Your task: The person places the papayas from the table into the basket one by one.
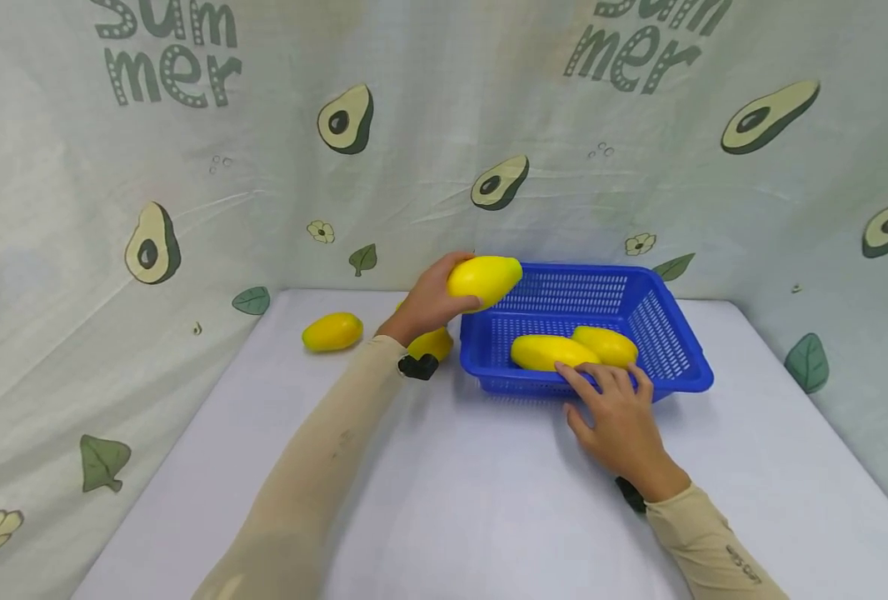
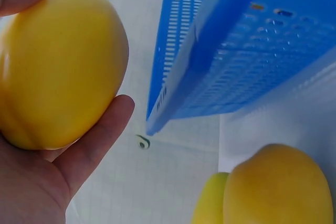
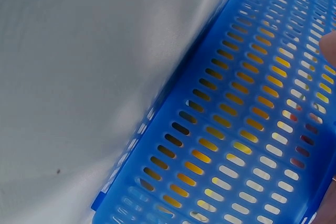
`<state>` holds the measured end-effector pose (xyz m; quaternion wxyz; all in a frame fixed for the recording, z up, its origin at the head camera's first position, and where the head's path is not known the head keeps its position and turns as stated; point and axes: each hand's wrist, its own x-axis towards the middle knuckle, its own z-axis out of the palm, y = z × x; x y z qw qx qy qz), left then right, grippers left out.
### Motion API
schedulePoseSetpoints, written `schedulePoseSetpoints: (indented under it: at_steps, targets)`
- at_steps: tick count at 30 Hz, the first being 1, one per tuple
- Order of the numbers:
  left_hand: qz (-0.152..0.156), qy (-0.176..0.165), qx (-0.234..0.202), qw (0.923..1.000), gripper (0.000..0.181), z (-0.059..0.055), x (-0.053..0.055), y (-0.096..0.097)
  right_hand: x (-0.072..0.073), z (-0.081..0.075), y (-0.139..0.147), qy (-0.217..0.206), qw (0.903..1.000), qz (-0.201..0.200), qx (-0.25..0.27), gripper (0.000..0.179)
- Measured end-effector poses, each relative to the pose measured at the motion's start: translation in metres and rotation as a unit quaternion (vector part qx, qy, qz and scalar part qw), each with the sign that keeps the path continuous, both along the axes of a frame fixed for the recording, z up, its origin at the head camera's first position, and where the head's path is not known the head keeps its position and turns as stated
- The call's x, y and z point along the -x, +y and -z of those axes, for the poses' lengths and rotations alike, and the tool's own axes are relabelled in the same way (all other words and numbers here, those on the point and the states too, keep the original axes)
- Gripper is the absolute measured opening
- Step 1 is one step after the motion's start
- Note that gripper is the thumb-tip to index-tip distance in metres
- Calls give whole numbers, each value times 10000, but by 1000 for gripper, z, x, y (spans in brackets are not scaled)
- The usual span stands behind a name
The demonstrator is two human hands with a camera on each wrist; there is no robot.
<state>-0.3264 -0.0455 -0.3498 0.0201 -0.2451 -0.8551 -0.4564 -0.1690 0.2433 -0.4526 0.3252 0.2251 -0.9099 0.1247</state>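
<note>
A yellow mango is gripped in my left hand, raised beside the left rim of a blue perforated basket. In the left wrist view the thumb and a finger lie on opposite sides of this mango. My right hand holds the basket's front wall, its fingers over the rim and the thumb outside. Reddish finger patches show through the slots in the right wrist view. Inside the basket lie one mango at the front and another mango beside it.
One mango lies on the white tabletop at the left. More yellow fruit sits partly hidden beneath my left wrist, left of the basket. A patterned cloth hangs behind and around the table.
</note>
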Motion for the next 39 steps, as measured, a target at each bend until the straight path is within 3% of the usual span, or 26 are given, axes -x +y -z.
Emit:
schedulePoseSetpoints:
  at_steps: [7,15,22,39]
  targets:
    - [93,-149,53,9998,73,-5,1,7,0,3,-2,-4,10000,-36,41,62]
    - [296,49,198,9994,72,-15,6,14,2,-1,-1,-52,10000,27,-23,60]
    - [497,-21,191,9986,74,-23,9,24,2,-1,0,-8,10000,-7,-15,62]
    - [597,-39,739,9955,72,-24,18,45,2,-2,2,-145,9998,64,-81,63]
